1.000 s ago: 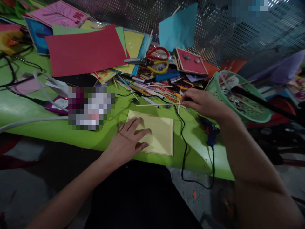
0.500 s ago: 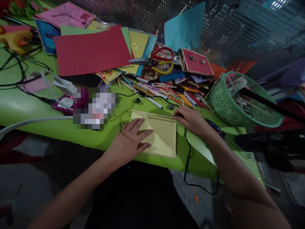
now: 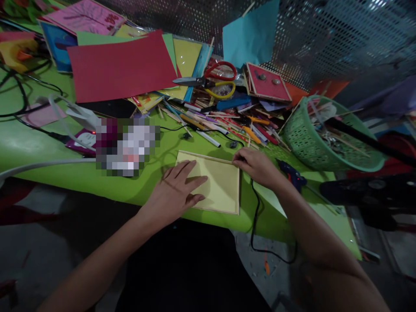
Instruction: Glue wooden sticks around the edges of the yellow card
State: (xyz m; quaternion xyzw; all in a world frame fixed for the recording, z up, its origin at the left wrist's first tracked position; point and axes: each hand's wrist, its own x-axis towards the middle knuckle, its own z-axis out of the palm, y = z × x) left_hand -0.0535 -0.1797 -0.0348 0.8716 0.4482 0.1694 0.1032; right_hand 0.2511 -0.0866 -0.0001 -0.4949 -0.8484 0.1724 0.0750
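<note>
A pale yellow card (image 3: 221, 186) edged with thin wooden sticks lies on the green table close to my body. My left hand (image 3: 177, 186) rests flat on its left half, fingers spread. At the card's far right corner, my right hand (image 3: 251, 162) pinches the end of a thin wooden stick (image 3: 211, 157), which lies along the far edge. Just right of that hand is a dark blue glue gun (image 3: 292, 175), partly hidden by my right forearm; its black cord loops over the table's front edge.
Scissors (image 3: 208, 82) with red and yellow handles lie on a heap of pens and sticks. A green basket (image 3: 302, 138) stands at right. Red paper (image 3: 120, 67) covers the back left. A purple power strip (image 3: 84, 141) with cables sits at left.
My right hand has brought the stick down and toward me, from above the table onto the card's far edge. My left hand has stayed flat on the card.
</note>
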